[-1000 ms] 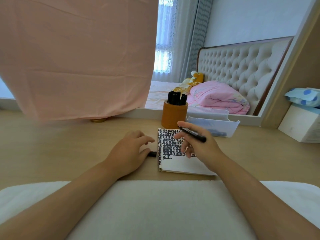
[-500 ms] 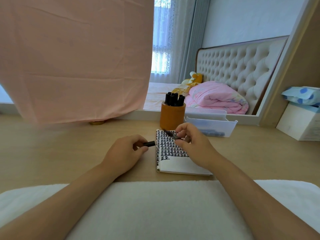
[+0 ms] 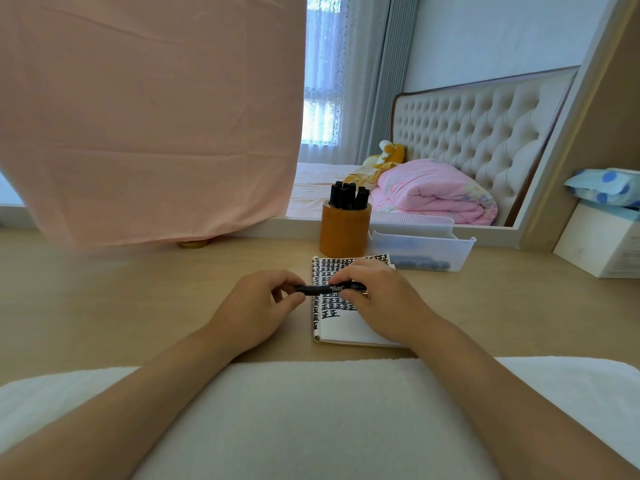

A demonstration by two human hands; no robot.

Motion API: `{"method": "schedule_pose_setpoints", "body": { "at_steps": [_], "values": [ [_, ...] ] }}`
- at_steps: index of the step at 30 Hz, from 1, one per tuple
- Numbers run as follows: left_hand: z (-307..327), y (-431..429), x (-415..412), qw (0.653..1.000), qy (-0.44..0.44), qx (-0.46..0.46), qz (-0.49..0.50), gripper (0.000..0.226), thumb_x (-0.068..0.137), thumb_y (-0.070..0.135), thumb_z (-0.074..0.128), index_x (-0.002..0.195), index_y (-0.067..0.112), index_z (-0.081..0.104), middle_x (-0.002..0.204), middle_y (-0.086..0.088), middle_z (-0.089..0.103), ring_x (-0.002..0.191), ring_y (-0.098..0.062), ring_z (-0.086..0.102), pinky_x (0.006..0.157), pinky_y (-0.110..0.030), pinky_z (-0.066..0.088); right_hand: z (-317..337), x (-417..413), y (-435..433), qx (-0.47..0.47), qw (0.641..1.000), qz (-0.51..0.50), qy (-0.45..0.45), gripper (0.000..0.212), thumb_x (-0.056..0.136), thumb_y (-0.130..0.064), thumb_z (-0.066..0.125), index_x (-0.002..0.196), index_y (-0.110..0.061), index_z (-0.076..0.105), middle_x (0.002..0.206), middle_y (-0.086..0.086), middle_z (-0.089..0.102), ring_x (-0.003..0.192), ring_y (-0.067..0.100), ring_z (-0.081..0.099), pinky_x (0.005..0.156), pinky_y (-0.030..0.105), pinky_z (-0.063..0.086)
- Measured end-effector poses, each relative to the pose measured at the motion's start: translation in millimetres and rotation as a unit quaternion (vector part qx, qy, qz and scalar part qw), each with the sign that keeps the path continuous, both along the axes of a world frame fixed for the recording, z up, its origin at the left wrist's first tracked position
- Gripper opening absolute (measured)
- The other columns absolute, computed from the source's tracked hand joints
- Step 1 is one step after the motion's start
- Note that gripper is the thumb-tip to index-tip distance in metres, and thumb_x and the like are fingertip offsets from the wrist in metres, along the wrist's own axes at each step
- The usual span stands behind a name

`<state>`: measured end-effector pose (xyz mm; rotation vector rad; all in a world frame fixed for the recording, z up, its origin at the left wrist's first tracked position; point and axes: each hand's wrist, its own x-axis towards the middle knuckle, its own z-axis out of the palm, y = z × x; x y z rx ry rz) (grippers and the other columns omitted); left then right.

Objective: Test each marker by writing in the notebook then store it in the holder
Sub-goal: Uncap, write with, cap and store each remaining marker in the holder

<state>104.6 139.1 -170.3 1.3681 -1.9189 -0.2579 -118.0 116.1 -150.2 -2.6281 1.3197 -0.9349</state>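
A wide pink cloth (image 3: 149, 116) hangs far beyond the fingers and up to their left, its lower edge just above the pale wooden desk (image 3: 104, 306). A white padded mat (image 3: 311, 410) lies on the near side of the fingers, under both forearms. Well past the fingertips and to their right sits a folded pink quilt (image 3: 433, 199) on a bed, and farther right a white box (image 3: 599, 244) stands at the desk's edge. A clear plastic tray (image 3: 422, 251) rests on the desk just beyond the right hand's fingers. The notebook (image 3: 341, 327) lies open and flat directly under those fingers, its page filled most of the way down with rows of black marks, the lower part still blank. The left hand (image 3: 256, 306) and the right hand (image 3: 381, 299) meet over the notebook's left edge, knuckles up. Straight ahead of the fingers, touching the notebook's far edge or just behind it, stands the brown holder (image 3: 345, 230), with several black markers (image 3: 348, 195) upright in it. The black marker (image 3: 329, 289) lies level between the hands, above the page: the left thumb and curled fingers pinch its left end, and the right fingers curl round its right half (whether the cap is pressed fully home cannot be told).
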Motion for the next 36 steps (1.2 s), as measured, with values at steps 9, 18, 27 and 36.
{"method": "schedule_pose_setpoints", "body": {
  "at_steps": [9,18,27,36],
  "values": [
    [1,-3,1,0.997,-0.041,-0.022,-0.057,0.017,0.097,0.023,0.057,0.108,0.025,0.070,0.085,0.007,0.061,0.081,-0.007,0.051,0.074,-0.029,0.041,3,0,-3,-0.049,0.997,0.047,0.033,0.022,0.095,-0.018,0.062,0.115,-0.019,0.072,0.098,-0.003,0.069,0.088,0.011,0.053,0.078,0.025,0.045],
    [10,-6,4,0.984,-0.076,-0.140,-0.075,0.020,0.093,0.025,0.057,0.103,0.017,0.072,0.080,0.014,0.053,0.073,-0.003,0.047,0.065,-0.015,0.035,5,10,0,0.030,0.999,0.042,0.007,0.022,0.101,-0.024,0.051,0.110,-0.021,0.071,0.081,-0.011,0.060,0.075,0.009,0.052,0.065,0.028,0.042],
    [11,-17,-5,0.993,-0.059,-0.090,-0.054,0.020,0.094,0.028,0.059,0.112,0.034,0.062,0.094,0.021,0.055,0.088,-0.003,0.053,0.072,-0.017,0.039,6,4,-4,0.128,0.991,0.033,-0.035,0.026,0.101,-0.024,0.052,0.124,-0.027,0.062,0.102,-0.006,0.051,0.089,0.009,0.053,0.081,0.025,0.046],
    [57,-77,-40,0.996,0.028,-0.089,-0.015,0.046,0.094,0.029,0.059,0.137,0.025,0.042,0.121,0.010,0.049,0.104,-0.004,0.049,0.090,-0.024,0.042,60,-27,-70,0.138,0.958,-0.102,-0.230,0.012,0.093,-0.021,0.066,0.104,-0.024,0.064,0.095,-0.005,0.066,0.084,0.013,0.061,0.070,0.027,0.046]
  ]
}}
